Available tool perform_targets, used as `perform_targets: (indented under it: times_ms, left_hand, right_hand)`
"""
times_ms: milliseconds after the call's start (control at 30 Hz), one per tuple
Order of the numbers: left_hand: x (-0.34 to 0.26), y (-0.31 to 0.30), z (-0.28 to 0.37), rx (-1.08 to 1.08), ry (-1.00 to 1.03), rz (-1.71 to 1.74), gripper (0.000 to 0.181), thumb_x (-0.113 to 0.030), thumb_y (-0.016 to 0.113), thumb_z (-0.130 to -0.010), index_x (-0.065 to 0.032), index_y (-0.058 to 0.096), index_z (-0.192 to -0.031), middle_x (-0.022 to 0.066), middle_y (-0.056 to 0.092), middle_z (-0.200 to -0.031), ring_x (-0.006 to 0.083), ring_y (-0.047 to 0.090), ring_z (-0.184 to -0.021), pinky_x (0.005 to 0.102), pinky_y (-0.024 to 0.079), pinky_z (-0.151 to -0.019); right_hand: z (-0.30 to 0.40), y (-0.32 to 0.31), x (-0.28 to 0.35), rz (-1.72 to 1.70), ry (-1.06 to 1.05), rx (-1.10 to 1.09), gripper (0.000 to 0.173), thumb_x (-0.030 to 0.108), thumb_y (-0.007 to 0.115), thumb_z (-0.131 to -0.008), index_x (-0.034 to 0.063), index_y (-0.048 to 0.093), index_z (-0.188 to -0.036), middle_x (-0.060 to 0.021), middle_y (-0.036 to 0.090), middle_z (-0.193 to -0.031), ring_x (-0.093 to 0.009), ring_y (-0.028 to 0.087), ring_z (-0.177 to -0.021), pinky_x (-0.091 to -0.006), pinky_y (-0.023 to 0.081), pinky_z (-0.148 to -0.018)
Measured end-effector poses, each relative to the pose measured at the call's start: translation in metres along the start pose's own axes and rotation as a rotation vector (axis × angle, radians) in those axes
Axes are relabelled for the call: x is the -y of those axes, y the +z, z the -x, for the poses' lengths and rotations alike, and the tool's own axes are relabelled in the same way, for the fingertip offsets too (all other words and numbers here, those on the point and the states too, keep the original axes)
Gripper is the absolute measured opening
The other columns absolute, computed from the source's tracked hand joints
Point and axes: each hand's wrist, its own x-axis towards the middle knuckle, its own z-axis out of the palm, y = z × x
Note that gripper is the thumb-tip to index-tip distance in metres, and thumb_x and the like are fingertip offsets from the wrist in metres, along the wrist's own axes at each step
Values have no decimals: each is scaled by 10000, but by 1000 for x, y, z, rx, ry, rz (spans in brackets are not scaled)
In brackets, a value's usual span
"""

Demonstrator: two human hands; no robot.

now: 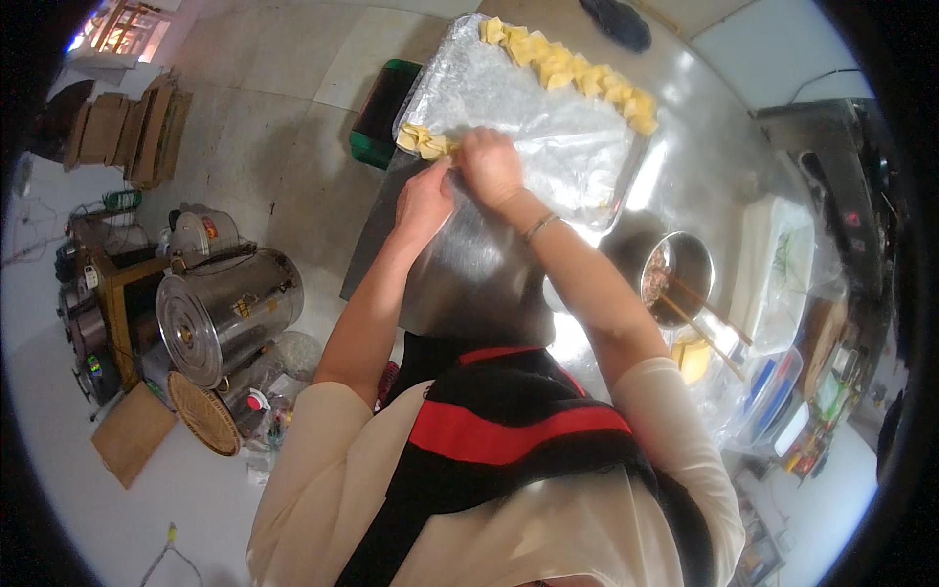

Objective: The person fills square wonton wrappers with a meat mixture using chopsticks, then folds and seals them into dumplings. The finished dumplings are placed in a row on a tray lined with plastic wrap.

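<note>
My left hand (pixel 425 199) and my right hand (pixel 490 167) meet at the near edge of a shiny metal tray (pixel 506 103), which looks lined with clear plastic film. Right beside their fingertips is a short row of folded yellow wontons (pixel 422 141) at the tray's near left corner. The fingers of my right hand curl over the end of that row, and my left fingertips touch or nearly touch them. Whatever lies between the fingers is hidden. A longer row of wontons (pixel 568 70) runs along the tray's far side.
Right of the tray stands a steel pot (pixel 678 253) with minced filling (pixel 655 282) and chopsticks (pixel 700 330). Yellow wrappers (pixel 691 358) lie nearer me, with a white plastic tub (pixel 781 271) beyond. A green-rimmed crate (pixel 370 147) sits left of the tray; a large steel pot (pixel 238 315) stands further left.
</note>
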Motion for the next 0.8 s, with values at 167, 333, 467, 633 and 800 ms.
perform_targets:
  times_ms: [167, 333, 467, 633, 800]
  left_hand:
    - [-14, -5, -1, 97, -96, -74, 402, -71, 495, -790, -100, 543, -1188, 220, 612, -909, 403, 586, -842, 462, 473, -728]
    - [-22, -4, -3, 255, -128, -101, 398, -104, 485, -797, -129, 549, -1189, 256, 597, -806, 413, 586, -750, 465, 465, -654]
    - [7, -7, -7, 246, -149, -144, 414, -163, 512, -825, -153, 503, -1239, 216, 606, -771, 379, 591, -775, 441, 458, -712]
    - [-22, -9, -6, 314, -179, 6, 444, -127, 505, -871, -111, 456, -1312, 56, 542, -634, 149, 536, -517, 289, 441, -490]
    - [-71, -17, 17, 360, -137, 148, 385, -115, 525, -863, -62, 529, -1244, 25, 534, -638, 92, 506, -504, 245, 441, -485]
  right_hand:
    - [35, -60, 18, -247, 78, -155, 177, 145, 609, -772, 8, 592, -882, -144, 580, -826, -319, 564, -779, -401, 446, -706]
    - [182, -167, 16, -688, 484, 103, 191, 133, 629, -802, 13, 627, -950, -152, 605, -833, -317, 596, -749, -365, 483, -694]
    - [303, -226, -26, -495, 1000, 107, 140, 117, 607, -799, 7, 671, -858, -162, 642, -788, -279, 622, -708, -346, 496, -667]
    - [415, -220, -80, 140, 1163, -500, 106, 97, 636, -754, 23, 652, -828, -156, 598, -789, -314, 600, -692, -398, 481, -646]
    - [413, -215, -93, 259, 1079, -460, 160, 123, 680, -704, 11, 634, -809, -137, 556, -780, -293, 564, -717, -387, 470, -683]
